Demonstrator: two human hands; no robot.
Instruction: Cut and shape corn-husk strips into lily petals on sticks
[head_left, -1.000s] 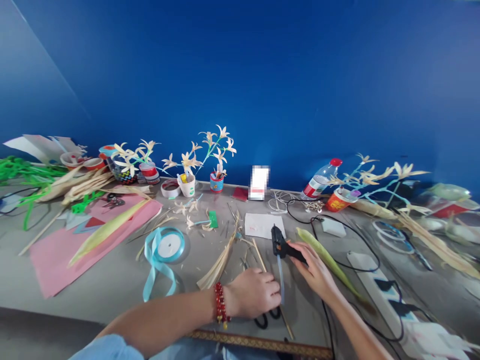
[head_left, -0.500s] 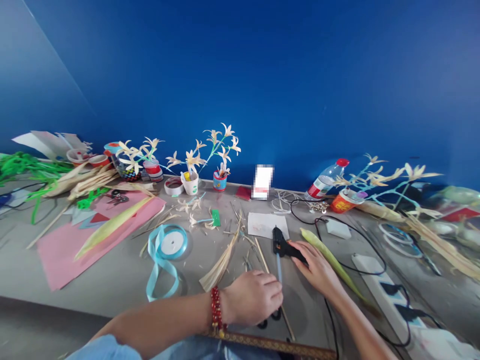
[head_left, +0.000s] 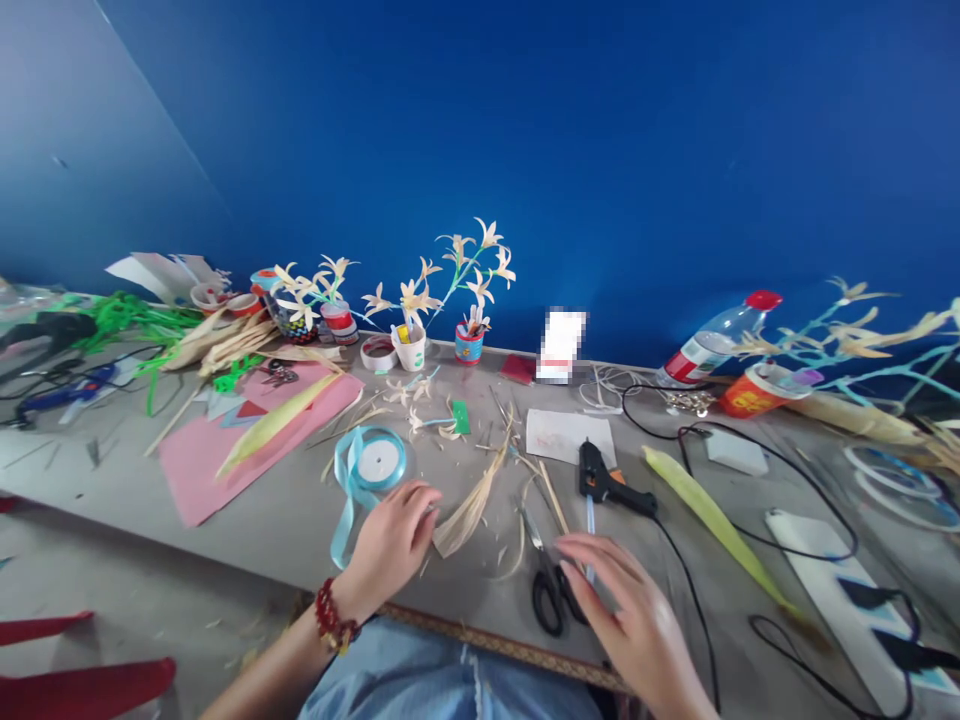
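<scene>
My left hand (head_left: 396,538), with a red beaded bracelet at the wrist, hovers between a roll of light blue ribbon (head_left: 347,528) and a bundle of dried husk strips (head_left: 474,502). Its fingers are loosely bent, with nothing visible in them. My right hand (head_left: 630,615) is open, fingers stretched out, over the handles of black scissors (head_left: 547,602), partly covering them. A black hot glue gun (head_left: 596,472) lies just beyond it, partly on a white card (head_left: 555,436), with a clear glue stick (head_left: 590,514) at its back end.
Cups with pale husk flowers (head_left: 411,348) stand along the blue wall. A pale green husk (head_left: 712,515), black cable and white power strip (head_left: 817,580) are on the right. Pink paper (head_left: 196,480) lies left; a plastic bottle (head_left: 712,340) leans at back right.
My right hand has let go of the glue gun and come back toward me. My left hand has moved left, off the scissors and glue stick area. The view has shifted.
</scene>
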